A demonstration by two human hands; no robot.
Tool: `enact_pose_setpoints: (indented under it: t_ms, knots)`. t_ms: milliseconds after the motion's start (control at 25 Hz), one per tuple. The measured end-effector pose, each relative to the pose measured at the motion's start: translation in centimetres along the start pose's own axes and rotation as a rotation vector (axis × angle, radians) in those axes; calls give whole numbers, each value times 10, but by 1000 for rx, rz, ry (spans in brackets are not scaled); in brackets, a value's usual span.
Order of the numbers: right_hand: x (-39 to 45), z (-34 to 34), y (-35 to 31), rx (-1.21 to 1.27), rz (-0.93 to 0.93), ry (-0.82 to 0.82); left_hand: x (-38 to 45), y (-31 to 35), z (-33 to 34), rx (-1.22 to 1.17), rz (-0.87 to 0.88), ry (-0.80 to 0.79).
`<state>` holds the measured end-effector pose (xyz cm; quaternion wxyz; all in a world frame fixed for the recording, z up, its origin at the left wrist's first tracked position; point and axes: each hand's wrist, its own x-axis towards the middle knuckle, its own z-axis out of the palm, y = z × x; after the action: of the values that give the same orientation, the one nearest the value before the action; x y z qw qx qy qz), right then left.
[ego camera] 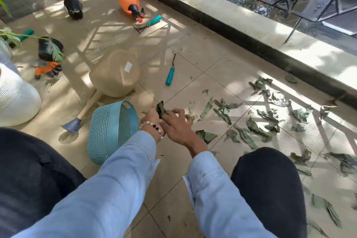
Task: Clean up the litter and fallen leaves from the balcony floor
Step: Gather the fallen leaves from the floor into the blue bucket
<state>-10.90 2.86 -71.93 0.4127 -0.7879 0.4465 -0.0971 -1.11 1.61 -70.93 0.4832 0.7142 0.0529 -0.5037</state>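
just beside the teal basket (113,131), which lies tipped on its side left of both hands, the left hand (153,117) grips a wad of leaves (160,109); the right hand (176,125) rests loose-fingered against it (scattered leaves (255,129) lie to the right, nearer that hand).

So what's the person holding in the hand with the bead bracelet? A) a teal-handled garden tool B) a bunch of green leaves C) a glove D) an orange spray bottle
B: the left hand grips a bunch of green leaves just beside the blue basket, while the spray bottle and the tools lie untouched on the floor.
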Motion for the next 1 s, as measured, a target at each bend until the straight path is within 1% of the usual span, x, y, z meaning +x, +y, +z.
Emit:
enact_pose_setpoints:
  t_ms: [40,120,200,240,280,320,360,400,440,480,520,560,680,720,760,800,880,1000]
  knots:
    - [0,5,7,3,25,-2,1,-1,-3,-31,-9,-19]
    - [-2,9,17,139,59,16,5,-4,-5,-80,-68,-44]
    - [1,9,26,433,80,11,5,-14,-1,-75,-54,-6]
    - [5,9,31,607,108,27,2,-16,3,-97,-49,41]
    - [8,10,37,756,175,74,3,-18,4,-92,-26,56]
    - [12,10,44,868,285,156,7,-20,8,-72,-6,57]
    - [16,9,54,946,420,282,12,-22,7,-42,8,42]
    - [21,9,67,938,551,421,21,-22,4,-27,5,36]
    - [26,8,83,824,652,537,31,-21,1,-33,-8,38]
    - [30,6,99,655,713,591,41,-22,-4,-41,-20,52]
    - [39,4,114,482,717,576,49,-24,-9,-50,-34,56]
    - [50,2,124,335,662,504,57,-25,-13,-66,-52,53]
    - [93,16,147,-10,428,150,83,-39,-26,-76,-76,71]
    - [104,24,149,-108,400,53,86,-43,-29,-79,-77,90]
    - [112,34,152,-200,395,-3,90,-45,-32,-85,-88,104]
    - [116,44,152,-280,403,-33,92,-47,-34,-96,-90,109]
    - [110,66,146,-390,396,-43,90,-47,-33,-112,-62,138]
    - [85,107,124,-439,257,-49,87,-48,-35,-57,-23,190]
